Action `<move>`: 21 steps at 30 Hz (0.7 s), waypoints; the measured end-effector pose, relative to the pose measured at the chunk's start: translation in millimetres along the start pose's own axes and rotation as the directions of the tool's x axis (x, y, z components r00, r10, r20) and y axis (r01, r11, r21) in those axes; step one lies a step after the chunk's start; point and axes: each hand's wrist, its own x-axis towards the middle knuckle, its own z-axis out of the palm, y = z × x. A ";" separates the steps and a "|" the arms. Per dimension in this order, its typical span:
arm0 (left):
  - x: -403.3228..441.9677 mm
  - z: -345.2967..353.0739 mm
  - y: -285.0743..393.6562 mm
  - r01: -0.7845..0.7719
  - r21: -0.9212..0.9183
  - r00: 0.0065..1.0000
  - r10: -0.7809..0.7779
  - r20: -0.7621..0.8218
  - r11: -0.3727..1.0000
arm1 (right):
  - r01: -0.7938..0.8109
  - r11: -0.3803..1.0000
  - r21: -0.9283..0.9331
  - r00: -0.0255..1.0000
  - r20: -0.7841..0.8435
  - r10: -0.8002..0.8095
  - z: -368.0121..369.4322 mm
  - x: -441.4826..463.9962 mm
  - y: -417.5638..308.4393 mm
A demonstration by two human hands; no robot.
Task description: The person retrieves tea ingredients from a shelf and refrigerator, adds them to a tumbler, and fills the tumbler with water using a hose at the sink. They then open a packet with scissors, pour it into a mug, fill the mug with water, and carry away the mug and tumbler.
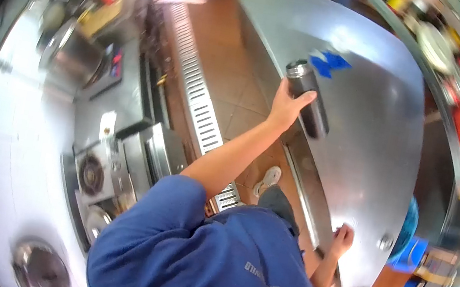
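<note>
My left hand [290, 106] is wrapped round a dark vacuum flask [309, 99] with a shiny metal top. The flask is tilted over the long stainless steel table [366, 137], and I cannot tell whether its base touches the surface. Flat blue pieces [330, 63] lie on the table close to the flask's top. Lower and to the right, my right hand [342, 241] is at the near end of the table with its fingers curled closed. A small dark spot shows at those fingertips, too small to name.
A shelf [450, 115] with plates and red items runs along the right. Left are a large steel pot [76, 55], a gas burner [91, 174] and a counter. A slotted floor drain [200, 104] crosses the tiled floor. A blue bin [408, 230] stands beyond the table.
</note>
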 end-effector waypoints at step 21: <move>104.8 -558.0 8.7 0.545 -0.574 0.235 -0.768 -0.595 0.611 | 0.245 0.954 0.171 0.396 0.881 -0.260 660.9 225.2 -320.8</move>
